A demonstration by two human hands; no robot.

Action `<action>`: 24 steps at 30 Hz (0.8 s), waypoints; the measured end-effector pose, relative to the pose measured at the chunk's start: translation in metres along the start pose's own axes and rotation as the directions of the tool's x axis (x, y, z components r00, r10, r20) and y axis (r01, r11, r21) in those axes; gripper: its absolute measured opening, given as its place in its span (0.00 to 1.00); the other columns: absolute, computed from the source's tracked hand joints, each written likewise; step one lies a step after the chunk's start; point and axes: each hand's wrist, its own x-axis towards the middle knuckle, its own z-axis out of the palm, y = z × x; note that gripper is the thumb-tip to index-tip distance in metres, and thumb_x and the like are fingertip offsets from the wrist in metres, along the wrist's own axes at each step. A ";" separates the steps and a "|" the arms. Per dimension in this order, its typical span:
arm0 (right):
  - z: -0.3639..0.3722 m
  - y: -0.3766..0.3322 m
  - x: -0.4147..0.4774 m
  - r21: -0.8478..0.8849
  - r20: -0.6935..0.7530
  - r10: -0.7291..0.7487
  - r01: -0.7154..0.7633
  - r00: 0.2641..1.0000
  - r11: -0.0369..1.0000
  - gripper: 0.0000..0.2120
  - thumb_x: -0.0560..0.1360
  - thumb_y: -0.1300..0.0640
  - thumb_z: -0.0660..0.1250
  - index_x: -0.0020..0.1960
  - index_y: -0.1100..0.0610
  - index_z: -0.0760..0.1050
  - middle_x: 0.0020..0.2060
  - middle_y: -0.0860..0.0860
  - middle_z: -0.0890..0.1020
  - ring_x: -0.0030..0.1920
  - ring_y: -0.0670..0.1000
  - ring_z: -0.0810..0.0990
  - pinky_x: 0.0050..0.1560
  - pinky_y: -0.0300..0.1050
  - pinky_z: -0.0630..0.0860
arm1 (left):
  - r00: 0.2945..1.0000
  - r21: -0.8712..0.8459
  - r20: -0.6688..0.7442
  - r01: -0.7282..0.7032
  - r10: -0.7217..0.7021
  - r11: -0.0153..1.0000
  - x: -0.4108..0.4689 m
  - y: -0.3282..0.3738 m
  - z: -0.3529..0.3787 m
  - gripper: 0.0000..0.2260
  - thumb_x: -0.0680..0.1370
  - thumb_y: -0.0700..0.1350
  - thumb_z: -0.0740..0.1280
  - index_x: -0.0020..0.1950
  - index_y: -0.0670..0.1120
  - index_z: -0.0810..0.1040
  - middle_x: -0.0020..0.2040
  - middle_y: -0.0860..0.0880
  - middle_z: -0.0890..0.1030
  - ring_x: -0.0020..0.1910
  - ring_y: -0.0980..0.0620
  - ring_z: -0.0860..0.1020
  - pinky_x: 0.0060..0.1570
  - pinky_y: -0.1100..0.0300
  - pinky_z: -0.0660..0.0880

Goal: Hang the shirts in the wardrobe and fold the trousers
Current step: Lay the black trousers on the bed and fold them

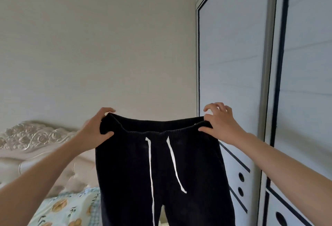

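- I see the black knitted drawstring trousers (pixel 194 172) held up in the air at the middle of my view, waistband on top and stretched wide, legs hanging down past the lower edge.
- My left hand (pixel 97 128) grips the waistband's left corner, thumb in front, fingers curled behind the cloth.
- My right hand (pixel 221 123) pinches the right corner between thumb and fingers; the remaining fingers are curled above the band.
- Two white flat drawstring ends (pixel 172 161) dangle down the front.
- The white sliding-door wardrobe with dark trim (pixel 233 64) stands just right of the trousers, doors closed.
- A cream carved headboard (pixel 36 136) and pale floral bedding (pixel 68 207) lie lower left.
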 end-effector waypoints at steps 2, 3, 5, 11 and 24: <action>-0.014 0.005 0.009 0.066 0.116 0.032 -0.039 0.993 0.997 0.21 0.76 0.40 0.64 0.57 0.56 0.78 0.63 0.49 0.72 0.62 0.53 0.71 0.63 0.51 0.69 | 0.991 0.136 0.092 -0.112 0.100 0.984 -0.001 0.002 -0.003 0.36 0.74 0.37 0.70 0.71 0.68 0.61 0.50 0.53 0.81 0.46 0.52 0.80 0.50 0.57 0.76; -0.020 0.006 0.011 0.092 0.173 0.049 -0.066 0.984 0.994 0.21 0.77 0.40 0.63 0.57 0.56 0.76 0.59 0.49 0.73 0.56 0.52 0.75 0.57 0.48 0.73 | 0.979 0.201 0.140 -0.175 0.149 0.964 0.000 0.003 -0.004 0.35 0.74 0.38 0.69 0.70 0.69 0.61 0.54 0.58 0.79 0.50 0.55 0.78 0.53 0.58 0.75; -0.028 0.011 0.013 0.128 0.235 0.077 -0.110 0.969 0.986 0.19 0.78 0.40 0.62 0.51 0.57 0.73 0.48 0.49 0.73 0.45 0.51 0.75 0.45 0.44 0.73 | 0.957 0.274 0.204 -0.258 0.207 0.927 0.004 0.005 -0.007 0.30 0.75 0.39 0.68 0.61 0.73 0.63 0.57 0.62 0.75 0.51 0.59 0.77 0.53 0.60 0.74; -0.045 0.030 0.013 0.287 0.217 0.097 -0.159 0.971 0.945 0.17 0.74 0.43 0.69 0.47 0.57 0.74 0.42 0.49 0.71 0.39 0.47 0.71 0.41 0.40 0.68 | 0.960 0.299 0.218 -0.238 0.177 0.924 0.016 0.023 -0.019 0.15 0.76 0.45 0.70 0.54 0.63 0.68 0.45 0.59 0.79 0.43 0.62 0.76 0.42 0.67 0.72; -0.079 0.048 0.011 0.490 0.075 0.238 -0.244 0.968 0.837 0.13 0.75 0.47 0.70 0.40 0.54 0.71 0.36 0.55 0.78 0.35 0.52 0.75 0.36 0.43 0.69 | 0.996 -0.122 0.068 0.057 -0.049 0.991 0.031 0.030 -0.043 0.17 0.70 0.44 0.78 0.32 0.47 0.70 0.29 0.52 0.70 0.30 0.53 0.69 0.37 0.58 0.64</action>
